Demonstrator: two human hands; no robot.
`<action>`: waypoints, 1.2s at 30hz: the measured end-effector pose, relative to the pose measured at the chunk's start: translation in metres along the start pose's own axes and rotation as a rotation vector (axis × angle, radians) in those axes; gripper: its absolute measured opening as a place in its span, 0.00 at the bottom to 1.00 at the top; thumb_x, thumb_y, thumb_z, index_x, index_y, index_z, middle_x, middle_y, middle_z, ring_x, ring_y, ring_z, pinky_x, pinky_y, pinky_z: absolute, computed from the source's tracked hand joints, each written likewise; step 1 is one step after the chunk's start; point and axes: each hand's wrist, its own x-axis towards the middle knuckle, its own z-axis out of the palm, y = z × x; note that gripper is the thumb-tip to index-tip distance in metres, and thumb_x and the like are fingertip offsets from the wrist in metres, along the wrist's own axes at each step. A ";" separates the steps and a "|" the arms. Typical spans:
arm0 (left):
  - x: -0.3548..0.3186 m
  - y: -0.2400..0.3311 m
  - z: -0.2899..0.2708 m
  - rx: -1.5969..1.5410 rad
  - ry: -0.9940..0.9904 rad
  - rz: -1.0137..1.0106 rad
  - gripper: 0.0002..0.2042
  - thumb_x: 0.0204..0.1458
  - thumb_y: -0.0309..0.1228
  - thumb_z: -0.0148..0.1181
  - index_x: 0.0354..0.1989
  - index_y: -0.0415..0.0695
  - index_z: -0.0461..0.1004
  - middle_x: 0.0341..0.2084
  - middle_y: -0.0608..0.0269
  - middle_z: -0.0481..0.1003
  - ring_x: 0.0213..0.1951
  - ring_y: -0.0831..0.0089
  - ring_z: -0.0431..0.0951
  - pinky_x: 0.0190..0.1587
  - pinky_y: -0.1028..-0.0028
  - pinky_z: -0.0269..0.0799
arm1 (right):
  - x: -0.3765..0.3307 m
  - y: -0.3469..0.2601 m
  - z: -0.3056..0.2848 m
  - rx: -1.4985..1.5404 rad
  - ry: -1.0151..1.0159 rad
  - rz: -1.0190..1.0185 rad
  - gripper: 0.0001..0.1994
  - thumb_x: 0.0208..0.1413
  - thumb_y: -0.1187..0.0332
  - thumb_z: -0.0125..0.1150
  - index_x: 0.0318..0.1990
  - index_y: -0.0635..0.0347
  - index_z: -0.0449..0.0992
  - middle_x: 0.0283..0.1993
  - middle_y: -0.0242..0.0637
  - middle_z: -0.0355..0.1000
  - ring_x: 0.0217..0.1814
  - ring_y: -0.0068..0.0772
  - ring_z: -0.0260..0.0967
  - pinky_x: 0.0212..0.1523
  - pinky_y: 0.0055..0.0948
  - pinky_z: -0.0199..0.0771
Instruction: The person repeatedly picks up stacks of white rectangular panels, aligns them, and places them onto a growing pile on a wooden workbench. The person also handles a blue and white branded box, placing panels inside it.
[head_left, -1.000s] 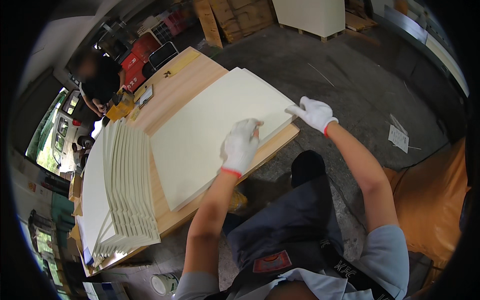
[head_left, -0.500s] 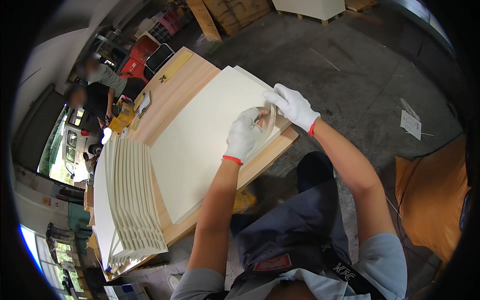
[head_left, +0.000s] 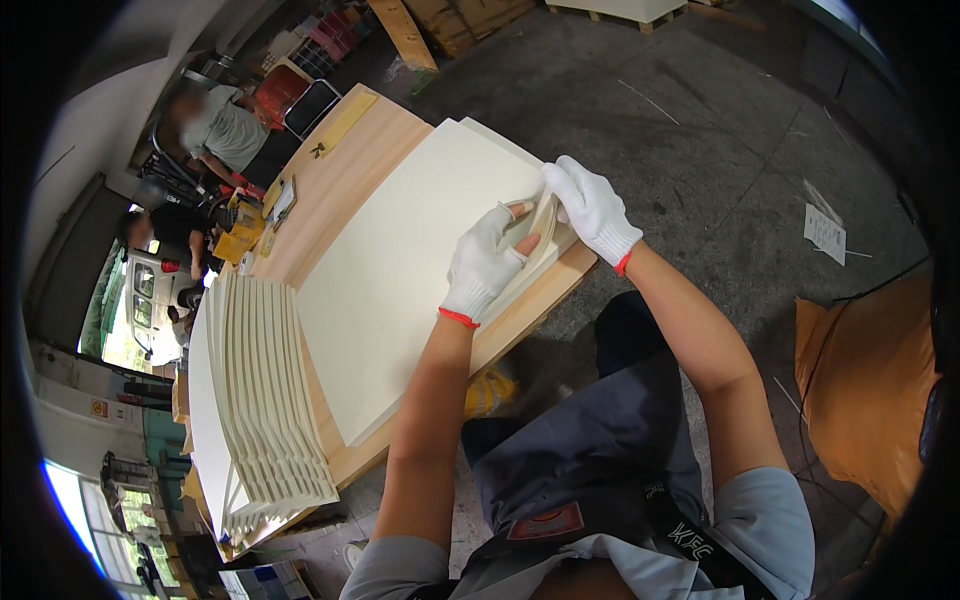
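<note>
A stack of large cream-white paper sheets (head_left: 400, 260) lies on the wooden table in front of me, its near right corner bent up in a fan. My right hand (head_left: 592, 208), in a white glove with a red cuff, grips that raised corner from the outer side. Just left of the fanned edges is my left hand (head_left: 485, 262), also gloved, with bare thumb and fingertip showing. Its thumb and finger are spread apart, the thumb close against the sheet edges. Whether it touches them is hard to tell.
Left on the wooden table (head_left: 340, 150) stands a pile of curved white sheets in offset bundles (head_left: 265, 390). Beyond are a clipboard (head_left: 284, 200), yellow boxes (head_left: 240, 235) and two people. An orange-brown covered bulk (head_left: 860, 385) sits on the floor at right.
My left thumb and finger have parted and drawn slightly left from the sheet edges. My right hand has shifted slightly, still at the bent corner. The people at the far left have moved.
</note>
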 end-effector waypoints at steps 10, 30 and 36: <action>-0.007 0.012 0.000 0.094 0.133 0.057 0.21 0.57 0.38 0.58 0.61 0.55 0.69 0.46 0.50 0.78 0.47 0.52 0.79 0.49 0.66 0.73 | 0.000 0.001 0.001 -0.093 0.012 0.002 0.26 0.66 0.43 0.38 0.36 0.59 0.67 0.27 0.48 0.72 0.34 0.49 0.74 0.38 0.42 0.69; -0.006 0.014 0.001 0.105 0.112 -0.096 0.17 0.59 0.35 0.57 0.57 0.55 0.72 0.43 0.55 0.79 0.42 0.57 0.80 0.46 0.69 0.73 | -0.004 0.003 0.003 -0.181 0.056 -0.028 0.26 0.65 0.41 0.40 0.35 0.58 0.66 0.26 0.49 0.71 0.33 0.52 0.73 0.36 0.44 0.67; -0.009 0.007 0.003 0.144 0.094 0.020 0.15 0.57 0.34 0.59 0.53 0.52 0.75 0.40 0.56 0.80 0.38 0.56 0.81 0.41 0.68 0.75 | -0.001 0.012 0.007 -0.122 0.075 -0.042 0.25 0.65 0.41 0.41 0.37 0.58 0.66 0.28 0.50 0.71 0.33 0.55 0.71 0.36 0.46 0.66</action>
